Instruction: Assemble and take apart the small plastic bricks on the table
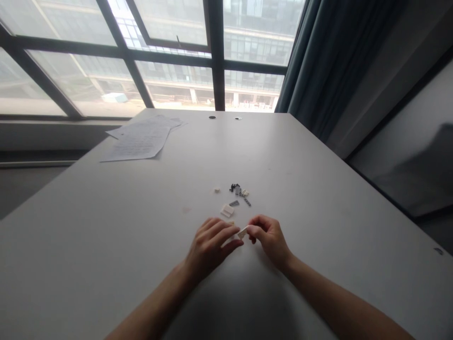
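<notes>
A small white building-block piece (242, 233) is held just above the table between my two hands. My right hand (268, 236) pinches its right end between thumb and curled fingers. The thumb and fingertips of my left hand (214, 241) close around its left end. Beyond my left fingertips lies a flat white block piece (227, 210), and a tan bit (231, 223) peeks out beside those fingers. Farther on are a grey plate piece (234, 203), a thin dark grey strip (247, 202) and a cluster of small black pieces (233, 187) with grey and white ones.
A tiny white piece (217, 190) sits left of the cluster. Printed paper sheets (141, 139) overlap at the far left of the white table (318, 212). Two round cable holes, one a dark hole (212, 117), are near the back edge, below the windows. A dark curtain (318, 71) hangs at right.
</notes>
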Tool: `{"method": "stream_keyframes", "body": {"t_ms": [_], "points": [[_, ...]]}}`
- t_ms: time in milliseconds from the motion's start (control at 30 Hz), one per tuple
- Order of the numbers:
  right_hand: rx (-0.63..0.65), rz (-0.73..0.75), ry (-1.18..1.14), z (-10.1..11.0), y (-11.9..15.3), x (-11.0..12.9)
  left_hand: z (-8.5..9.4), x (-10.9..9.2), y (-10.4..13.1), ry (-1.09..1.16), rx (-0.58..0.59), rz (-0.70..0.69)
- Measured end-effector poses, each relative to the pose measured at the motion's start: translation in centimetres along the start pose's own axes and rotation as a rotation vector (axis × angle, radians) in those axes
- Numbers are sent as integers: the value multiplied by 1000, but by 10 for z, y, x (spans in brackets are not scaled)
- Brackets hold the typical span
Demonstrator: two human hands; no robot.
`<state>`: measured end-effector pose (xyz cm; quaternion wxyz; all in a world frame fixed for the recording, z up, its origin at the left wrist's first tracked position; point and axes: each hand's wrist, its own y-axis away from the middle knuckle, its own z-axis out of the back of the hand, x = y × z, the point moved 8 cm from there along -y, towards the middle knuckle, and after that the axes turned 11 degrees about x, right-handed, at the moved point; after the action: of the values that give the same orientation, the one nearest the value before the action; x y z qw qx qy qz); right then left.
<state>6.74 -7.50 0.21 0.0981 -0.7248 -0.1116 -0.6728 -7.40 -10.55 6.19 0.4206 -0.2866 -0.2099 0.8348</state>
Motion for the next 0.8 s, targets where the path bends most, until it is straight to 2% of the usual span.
{"method": "stream_keyframes", "body": {"t_ms": [267, 633, 800], "points": [[-1, -32, -59, -2, 1, -2, -1, -5, 3, -47, -11, -34], [39, 12, -196, -10, 3, 0, 8, -1, 5, -8, -84, -9], [65, 3, -251, -12, 3, -3, 7, 2, 8, 7, -87, -5]]}}
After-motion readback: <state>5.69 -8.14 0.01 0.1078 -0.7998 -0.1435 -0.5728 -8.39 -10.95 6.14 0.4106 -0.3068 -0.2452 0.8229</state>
